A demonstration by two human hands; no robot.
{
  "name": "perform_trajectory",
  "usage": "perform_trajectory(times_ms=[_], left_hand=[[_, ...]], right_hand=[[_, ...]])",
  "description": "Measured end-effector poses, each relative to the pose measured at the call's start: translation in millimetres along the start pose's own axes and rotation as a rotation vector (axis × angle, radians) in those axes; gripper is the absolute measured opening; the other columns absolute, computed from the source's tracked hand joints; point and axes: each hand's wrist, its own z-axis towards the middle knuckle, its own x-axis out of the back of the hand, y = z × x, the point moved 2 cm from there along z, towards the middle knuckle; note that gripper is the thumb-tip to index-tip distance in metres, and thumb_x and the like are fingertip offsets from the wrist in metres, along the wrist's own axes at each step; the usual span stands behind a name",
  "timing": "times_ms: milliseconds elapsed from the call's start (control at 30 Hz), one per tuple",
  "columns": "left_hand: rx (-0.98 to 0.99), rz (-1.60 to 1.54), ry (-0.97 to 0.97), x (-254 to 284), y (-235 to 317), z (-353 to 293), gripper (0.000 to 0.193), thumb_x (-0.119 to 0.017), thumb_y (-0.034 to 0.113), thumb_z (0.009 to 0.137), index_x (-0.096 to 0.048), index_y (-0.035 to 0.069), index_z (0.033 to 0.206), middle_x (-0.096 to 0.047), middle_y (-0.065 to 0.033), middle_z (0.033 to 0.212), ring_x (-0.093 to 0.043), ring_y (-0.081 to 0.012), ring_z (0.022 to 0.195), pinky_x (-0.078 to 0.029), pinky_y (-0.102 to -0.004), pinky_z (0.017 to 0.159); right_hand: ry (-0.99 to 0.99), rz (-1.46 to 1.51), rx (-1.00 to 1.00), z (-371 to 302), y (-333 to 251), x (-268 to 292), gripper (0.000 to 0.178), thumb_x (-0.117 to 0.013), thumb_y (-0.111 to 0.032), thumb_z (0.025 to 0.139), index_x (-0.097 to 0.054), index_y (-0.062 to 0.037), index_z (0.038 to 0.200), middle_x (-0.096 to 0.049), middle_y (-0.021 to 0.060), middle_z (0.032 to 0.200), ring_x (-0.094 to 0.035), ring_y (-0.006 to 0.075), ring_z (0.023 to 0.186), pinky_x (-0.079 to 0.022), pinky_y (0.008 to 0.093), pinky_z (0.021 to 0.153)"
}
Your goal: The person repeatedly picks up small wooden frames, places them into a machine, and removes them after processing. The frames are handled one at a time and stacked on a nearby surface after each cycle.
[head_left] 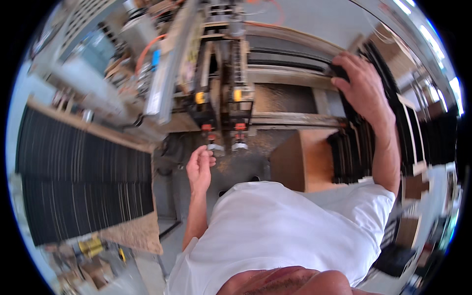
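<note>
On the right, my right hand point(361, 86) reaches forward and wraps over the end of a dark piece point(342, 73), thumb on the near side; its exact kind is partly covered by the fingers. That piece lies at the right end of the machine's long rails point(290, 59), beside a row of upright black strips point(381, 69). My left hand point(199, 167) is raised near the machine's front end, just beside a grey-white knob point(215, 146). Its fingers are loosely bent, slightly apart, and nothing shows in them. A second knob point(239, 146) sits to the right, below a red fitting point(240, 127).
A board at left carries many black strips point(88, 172) in tight rows. More black pieces point(351, 152) stand near my right forearm, next to a brown wooden box point(317, 160). A metal rail point(164, 93) and an orange hose point(142, 54) lie left of the machine. Sawdust covers parts of the floor.
</note>
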Motion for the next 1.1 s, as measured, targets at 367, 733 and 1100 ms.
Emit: perform_trajectory(times_ms=[367,733,1100], left_hand=[[0.033,0.066,-0.227,-112.6,-35.7,95.5,0.027,-0.054,0.015,0.096,-0.058,-0.002,0.117,-0.066,-0.0082,0.097,-0.063,-0.0117,0.081,-0.054,-0.0251,0.071],[0.134,-0.159,-0.125,-148.8,-21.7,291.0,0.027,-0.056,0.021,0.096,-0.059,0.001,0.113,-0.065,-0.008,0.098,-0.065,-0.0144,0.082,-0.055,-0.0269,0.072],[0.411,-0.464,-0.008,-190.3,-100.7,534.4,0.064,-0.06,0.048,0.089,-0.043,0.002,0.13,-0.053,-0.017,0.123,-0.054,-0.0322,0.112,-0.048,-0.046,0.094]], right_hand=[[-0.283,-0.138,-0.851,-177.4,132.1,69.8,0.026,-0.066,-0.017,0.082,-0.055,-0.0021,0.1,-0.062,0.0155,0.09,-0.059,0.0348,0.085,-0.046,0.0402,0.074],[0.172,0.271,-1.036,-202.1,150.3,63.8,0.035,-0.06,-0.005,0.091,-0.056,-0.0023,0.125,-0.062,0.0088,0.12,-0.057,0.0182,0.114,-0.043,0.0304,0.099],[0.061,0.192,-0.828,-60.1,28.3,30.4,0.033,-0.061,0.013,0.079,-0.061,-0.0004,0.11,-0.064,0.0139,0.112,-0.061,0.0208,0.101,-0.049,0.031,0.086]])
